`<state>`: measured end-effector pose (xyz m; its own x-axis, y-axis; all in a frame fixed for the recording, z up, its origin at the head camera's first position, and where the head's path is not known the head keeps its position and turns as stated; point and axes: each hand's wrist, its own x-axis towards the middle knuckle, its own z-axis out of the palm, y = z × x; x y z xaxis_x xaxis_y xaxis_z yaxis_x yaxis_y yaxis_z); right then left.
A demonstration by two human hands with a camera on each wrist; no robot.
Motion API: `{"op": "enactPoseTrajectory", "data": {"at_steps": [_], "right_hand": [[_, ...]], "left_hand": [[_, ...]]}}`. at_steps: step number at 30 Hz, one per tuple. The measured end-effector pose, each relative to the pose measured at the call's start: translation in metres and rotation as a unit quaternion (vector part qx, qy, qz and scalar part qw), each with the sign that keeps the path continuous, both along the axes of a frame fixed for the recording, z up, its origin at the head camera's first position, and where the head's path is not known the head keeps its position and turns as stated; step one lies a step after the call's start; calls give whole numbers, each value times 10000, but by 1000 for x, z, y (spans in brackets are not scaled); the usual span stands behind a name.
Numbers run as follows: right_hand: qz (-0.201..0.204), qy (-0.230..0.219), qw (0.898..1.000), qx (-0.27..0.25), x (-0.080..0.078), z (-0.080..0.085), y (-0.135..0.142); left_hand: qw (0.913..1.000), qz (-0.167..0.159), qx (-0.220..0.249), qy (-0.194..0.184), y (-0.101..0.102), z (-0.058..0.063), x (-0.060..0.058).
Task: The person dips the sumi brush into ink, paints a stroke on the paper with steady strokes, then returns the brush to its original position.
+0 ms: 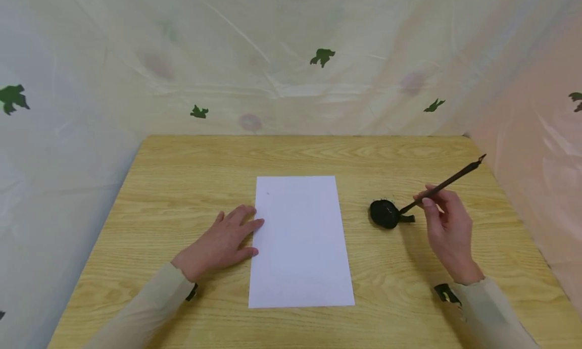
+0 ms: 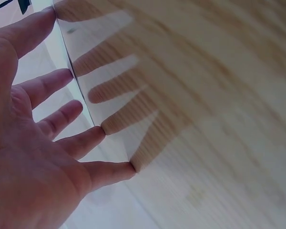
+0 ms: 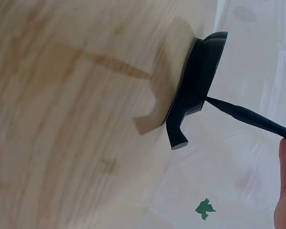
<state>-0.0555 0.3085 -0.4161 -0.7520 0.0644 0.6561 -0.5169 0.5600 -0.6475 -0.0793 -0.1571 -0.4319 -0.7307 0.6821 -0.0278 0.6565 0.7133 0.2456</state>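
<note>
A white sheet of paper (image 1: 300, 243) lies on the wooden table. My left hand (image 1: 225, 240) rests at its left edge with fingers spread, some fingertips on the paper; the left wrist view shows the fingertips (image 2: 95, 133) touching down. In my right hand (image 1: 450, 233) I hold a dark writing brush (image 1: 447, 183), pinched between thumb and fingers and slanting up to the right. Its tip (image 3: 217, 102) meets the rim of a small black ink dish (image 1: 384, 213) with a short curved handle, right of the paper. Ink inside the dish looks dark and glossy.
The table (image 1: 191, 177) has pale wood grain and ends at a draped, translucent plastic sheet (image 1: 254, 31) with green leaf-like patches. Small dark specks show on the wood just behind the ink dish. A dark band (image 1: 447, 293) sits at the right sleeve.
</note>
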Motion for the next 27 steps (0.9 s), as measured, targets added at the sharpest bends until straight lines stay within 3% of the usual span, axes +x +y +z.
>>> {"op": "enactPoseTrajectory", "data": {"at_steps": [8,15,21,27], "right_hand": [[-181,-30,9997,149,0,-1,-1],[-2,35,10000,11,0,-1,-1],[-76,145,9999,-10,2,5,-4],[369,487,9942,-890,8,24,-21]], "left_hand": [[9997,73,-24,-238,2,0,0],[9993,177,1,-315,3,1,0],[9994,144,-38,-297,4,1,0],[9994,161,-12,-290,3,2,-1]]}}
